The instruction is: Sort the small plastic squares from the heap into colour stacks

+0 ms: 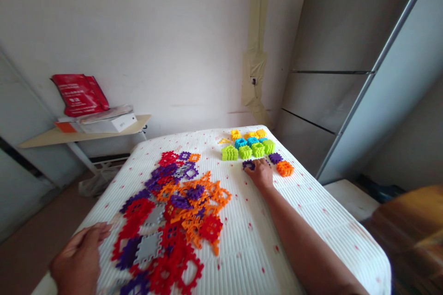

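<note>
My right hand (262,174) reaches over the table, its fingers closed on a purple interlocking toy tile (248,165); part of the tile is under the hand. Just beyond it stand lime green blocks (245,152), blue blocks (240,143) and yellow blocks (236,134) in rows. To the right lie another purple tile (276,158) and an orange block (285,168). At the lower left, my left hand (79,258) has its fingers drawn together beside the loose pile, with no piece visible in them. That pile mixes red tiles (211,227), grey tiles (148,248), purple tiles and orange pieces (219,196).
The table has a white ribbed cover (242,249) with red dots. On a side shelf (44,138) at left sit a white box (114,123) and a red bag (79,94). A grey refrigerator (321,92) stands at the right, near the table's edge.
</note>
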Motion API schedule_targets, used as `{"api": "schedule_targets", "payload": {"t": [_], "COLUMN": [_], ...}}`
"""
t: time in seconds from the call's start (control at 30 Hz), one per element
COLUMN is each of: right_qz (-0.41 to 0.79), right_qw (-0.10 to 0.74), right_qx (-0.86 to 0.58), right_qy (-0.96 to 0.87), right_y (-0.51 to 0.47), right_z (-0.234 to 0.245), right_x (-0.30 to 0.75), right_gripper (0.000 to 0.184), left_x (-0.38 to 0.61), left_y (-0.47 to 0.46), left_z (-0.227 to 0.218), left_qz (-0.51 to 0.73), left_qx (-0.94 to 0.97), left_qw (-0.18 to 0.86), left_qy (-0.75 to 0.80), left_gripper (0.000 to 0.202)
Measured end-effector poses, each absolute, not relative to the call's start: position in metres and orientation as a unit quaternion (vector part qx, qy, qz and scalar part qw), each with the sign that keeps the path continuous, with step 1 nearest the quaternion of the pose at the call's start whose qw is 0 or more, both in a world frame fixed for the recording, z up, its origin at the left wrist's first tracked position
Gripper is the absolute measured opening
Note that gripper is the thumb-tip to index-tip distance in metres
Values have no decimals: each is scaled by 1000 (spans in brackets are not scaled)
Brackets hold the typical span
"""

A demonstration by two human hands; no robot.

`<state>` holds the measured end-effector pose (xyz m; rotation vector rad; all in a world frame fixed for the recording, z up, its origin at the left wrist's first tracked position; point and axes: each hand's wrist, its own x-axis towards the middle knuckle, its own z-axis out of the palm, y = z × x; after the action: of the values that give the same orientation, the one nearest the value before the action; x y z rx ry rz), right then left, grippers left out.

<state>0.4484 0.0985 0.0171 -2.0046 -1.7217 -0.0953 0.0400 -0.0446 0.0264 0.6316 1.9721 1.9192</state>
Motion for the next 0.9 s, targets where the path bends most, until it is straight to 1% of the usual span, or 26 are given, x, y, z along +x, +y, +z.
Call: {"api": "schedule_targets", "payload": {"t": [0.37, 0.53, 0.63, 0.73, 0.9], "right_qz": [-35, -65, -84, -74, 3], "right_qw": [252, 286, 322, 351, 359], "right_qx": [-734, -718, -675, -602, -484], "right_qy": [-630, -631, -659, -713, -798], "right_y": [97, 96, 94, 90, 72], "right_z": [16, 19, 22, 24, 25], "right_x": [448, 447, 446, 438, 404], "right_gripper": [34, 34, 27, 20, 23], "left_x": [34, 23, 17, 14, 12], "left_y": [-41, -36, -34, -34, -34], "left_z": [20, 9, 4, 1, -2], "left_qz": [680, 685, 686, 681, 676], "left_qx": [214, 203, 221, 243, 256], "left_qw": [163, 161, 163, 163, 145], "left_qy": [682, 680, 674, 671, 676], "left_gripper": [25, 24, 24, 24, 25]}}
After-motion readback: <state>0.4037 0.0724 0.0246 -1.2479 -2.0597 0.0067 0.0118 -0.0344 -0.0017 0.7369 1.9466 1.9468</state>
